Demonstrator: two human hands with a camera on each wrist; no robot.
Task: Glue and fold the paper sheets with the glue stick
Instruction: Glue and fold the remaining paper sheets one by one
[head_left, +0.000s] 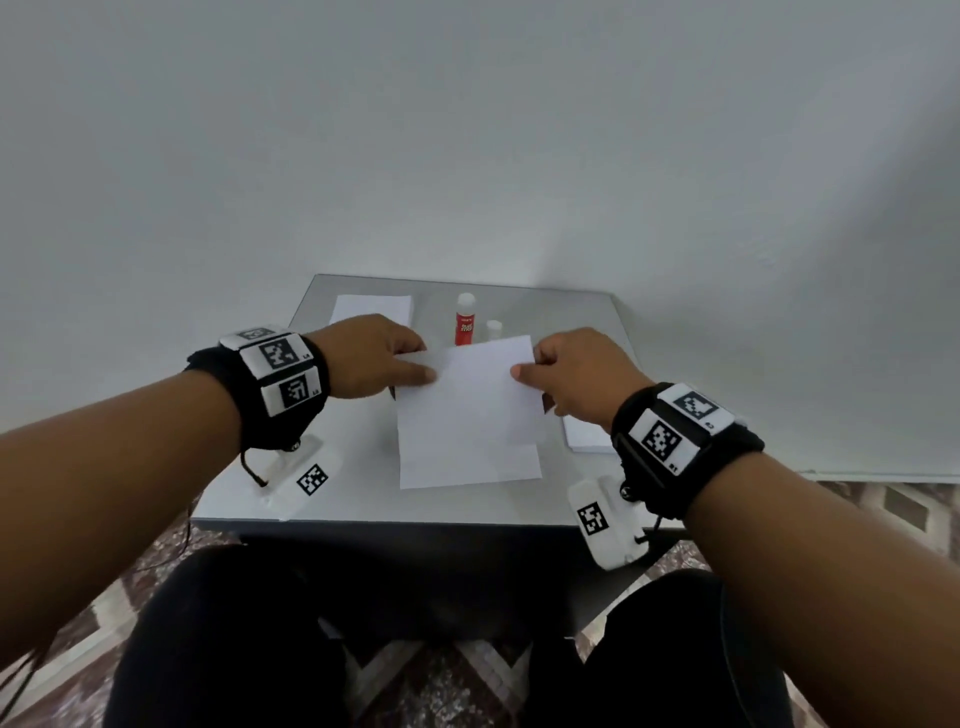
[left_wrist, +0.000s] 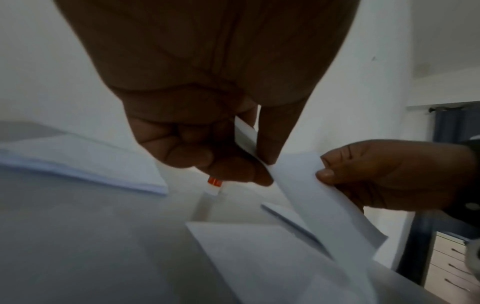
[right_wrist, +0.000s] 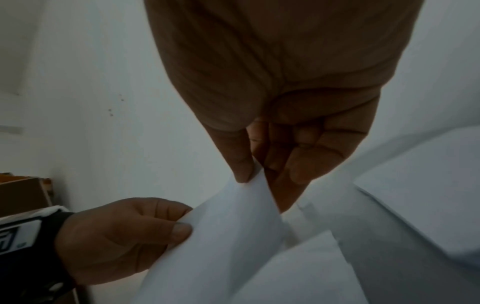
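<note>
Both grips pinch the far edge of the white rectangular paper sheet (head_left: 467, 410), left hand (head_left: 371, 361) and right hand (head_left: 582, 371) at opposite corners, lifting it toward the near edge resting on the grey counter (head_left: 358, 499).

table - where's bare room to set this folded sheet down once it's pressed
Bare table shows left of the sheet, between the far-left paper stack and the near-left marker tag. Crowded: behind the sheet stands the glue stick; the right stack fills the right.
</note>
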